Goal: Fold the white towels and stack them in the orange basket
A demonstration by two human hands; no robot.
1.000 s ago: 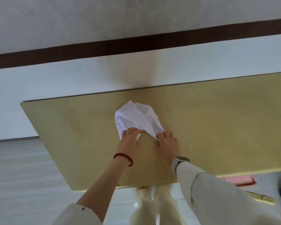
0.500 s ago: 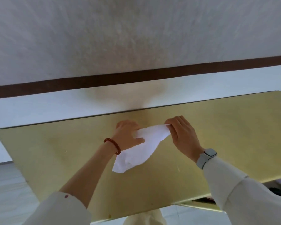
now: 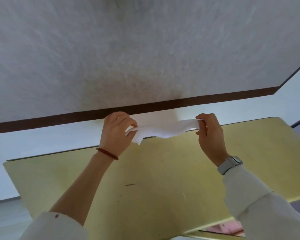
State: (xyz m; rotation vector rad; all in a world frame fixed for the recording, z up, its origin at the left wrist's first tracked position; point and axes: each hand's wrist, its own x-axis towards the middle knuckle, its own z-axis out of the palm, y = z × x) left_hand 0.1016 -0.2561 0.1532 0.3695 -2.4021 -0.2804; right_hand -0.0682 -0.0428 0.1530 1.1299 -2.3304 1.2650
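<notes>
1. Towel (image 3: 163, 129): white, stretched out sideways in the air between both hands, raised above the far edge of the bench (image 3: 163, 179); touching nothing but the hands.
2. Lower edge of towel sagging and uneven, one corner hanging just below the left hand (image 3: 117, 134); middle dipping a little toward the bench.
3. Left hand: fingers (image 3: 131, 123) curled shut on the towel's left end, cloth bunched in the pinch, back of hand toward the camera.
4. Right hand (image 3: 210, 134): fingers (image 3: 200, 118) closed on the towel's right end, a thin edge of cloth gripped at the fingertips.
5. Hands well apart, at about the same height, towel taut along its top edge.
6. Red bracelet (image 3: 107, 153) on left wrist; grey watch (image 3: 230, 164) on right wrist; pale sleeves on both arms, left sleeve pushed back up the forearm.
7. Bench: yellowish top, bare apart from small marks and scratches, directly under arms and towel.
8. Containers: orange basket not in view; cannot tell what lies in it.
9. Pink thing (image 3: 222, 229) partly seen under the bench's near right edge; too blurred and hidden to identify.
10. Behind: textured white wall (image 3: 145, 49) with dark brown strip (image 3: 59, 117) across it, plain pale band beneath.
</notes>
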